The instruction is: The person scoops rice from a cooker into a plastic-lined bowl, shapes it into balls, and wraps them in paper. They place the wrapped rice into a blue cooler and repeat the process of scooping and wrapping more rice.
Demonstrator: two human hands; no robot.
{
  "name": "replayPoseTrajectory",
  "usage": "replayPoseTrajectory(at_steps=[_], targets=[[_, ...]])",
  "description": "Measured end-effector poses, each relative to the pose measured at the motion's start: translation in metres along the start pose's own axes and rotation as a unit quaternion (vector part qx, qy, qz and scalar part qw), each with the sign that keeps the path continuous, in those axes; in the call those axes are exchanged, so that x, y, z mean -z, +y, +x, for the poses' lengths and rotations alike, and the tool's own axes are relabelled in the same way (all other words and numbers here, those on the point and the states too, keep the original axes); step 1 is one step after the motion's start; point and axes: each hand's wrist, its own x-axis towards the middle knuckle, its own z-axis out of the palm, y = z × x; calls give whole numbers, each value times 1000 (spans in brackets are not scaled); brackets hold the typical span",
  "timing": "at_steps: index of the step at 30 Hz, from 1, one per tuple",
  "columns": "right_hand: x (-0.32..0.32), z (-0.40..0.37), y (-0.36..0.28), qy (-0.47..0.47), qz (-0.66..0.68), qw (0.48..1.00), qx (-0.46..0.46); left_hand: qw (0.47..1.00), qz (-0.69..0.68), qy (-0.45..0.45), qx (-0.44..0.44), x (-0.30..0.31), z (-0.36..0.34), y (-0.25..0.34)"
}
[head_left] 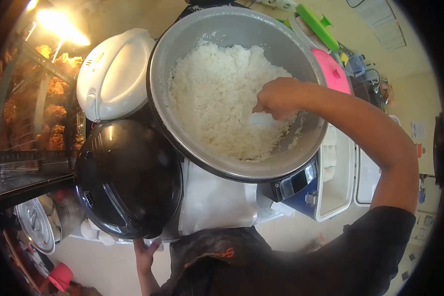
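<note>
A large metal rice pot (182, 44) fills the upper middle, about half full of cooked white rice (217, 93). My right hand (278, 97) reaches into it from the right, fingers closed on a white rice paddle (260, 118) pushed into the rice. My left hand (145, 252) is low at the bottom, fingers on the counter edge under the black cooker lid (128, 177).
A white rice cooker (113, 74) stands at the upper left. Fried chicken in a lit display case (49, 98) is at far left. A white cooler box (338, 182) lies at the right. Pink lid (333, 71) and green lid (318, 24) lie behind the pot.
</note>
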Motion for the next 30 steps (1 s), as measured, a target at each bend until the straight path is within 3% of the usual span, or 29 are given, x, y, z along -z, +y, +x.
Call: replayPoseTrajectory(at_steps=[2,5,7,8,11,14,17,20,24,26,27,28,29,30], targets=[[-23,20,18,-22,109,993,41,989,-142,30,24,11,-16,-15],[-20,20,16,-86,255,961,63,967,-252,-16,35,24,-29,-17],[-17,19,12,-122,291,947,56,952,-304,-15,30,17,-38,0],[-16,19,10,-140,307,940,51,942,-333,-30,21,30,-42,-31],[-42,26,9,-143,473,867,68,919,-391,-49,-9,18,-40,-9],[-29,31,-8,-64,435,878,189,892,-440,-89,-54,11,-43,15],[-21,27,-3,-70,443,868,213,859,-477,-149,-115,8,-45,50],[-18,14,5,-58,463,867,175,826,-496,-208,-167,2,-42,101],[-2,-24,15,-11,504,851,149,826,-500,-220,-141,-15,-40,189],[7,-46,23,29,523,835,167,825,-559,39,-65,-49,-27,237],[14,-61,26,56,510,842,170,903,-391,-100,-145,-46,-5,246],[25,-80,29,84,497,846,173,936,-231,-81,-253,-68,10,271],[37,-99,30,113,484,850,175,930,-302,-116,-174,-91,13,303],[48,-118,28,143,459,862,162,931,-298,-146,-150,-105,31,316]])
